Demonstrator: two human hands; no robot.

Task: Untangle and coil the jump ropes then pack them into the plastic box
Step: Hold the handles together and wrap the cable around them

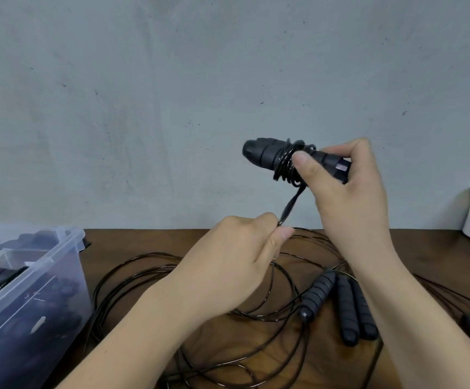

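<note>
Tension counts: left hand (236, 256) pinches cord (288, 207) taut; right hand (349, 192) clasps seemingly 2 handles (264, 155); wind each turn snug.

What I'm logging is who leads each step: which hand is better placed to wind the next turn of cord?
The left hand. Its fingers pinch the free cord just below the handles, while the right hand grips that bundle and probably should only steady it.

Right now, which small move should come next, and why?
Probably the left hand should carry the cord once more around the handles held by the right hand: only a few turns are wound, and much cord lies loose on the table.
</note>
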